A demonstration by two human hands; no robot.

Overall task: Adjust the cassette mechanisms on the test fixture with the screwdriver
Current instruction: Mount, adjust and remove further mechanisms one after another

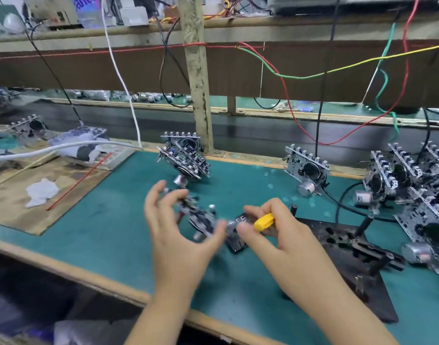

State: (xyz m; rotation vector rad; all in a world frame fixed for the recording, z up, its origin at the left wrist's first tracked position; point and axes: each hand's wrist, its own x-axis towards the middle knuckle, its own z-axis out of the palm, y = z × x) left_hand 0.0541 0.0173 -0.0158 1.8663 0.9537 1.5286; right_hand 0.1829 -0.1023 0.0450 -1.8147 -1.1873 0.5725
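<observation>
My left hand (pixel 175 235) is spread around a blurred cassette mechanism (pixel 201 216) above the green mat, thumb and fingertips on its edges. My right hand (pixel 285 235) is closed on a screwdriver with a yellow handle (pixel 263 221); its tip is hidden. Between the hands lies a small dark cassette-shaped block (pixel 236 241). The black test fixture (pixel 343 247) with upright pegs stands just right of my right hand.
Two stacked mechanisms (pixel 183 155) lean behind my left hand, one more (pixel 307 168) stands at the back, and several crowd the right edge (pixel 410 195). A white rag (pixel 40 191) and a red stick (pixel 79 181) lie on the cardboard to the left. Wires hang overhead.
</observation>
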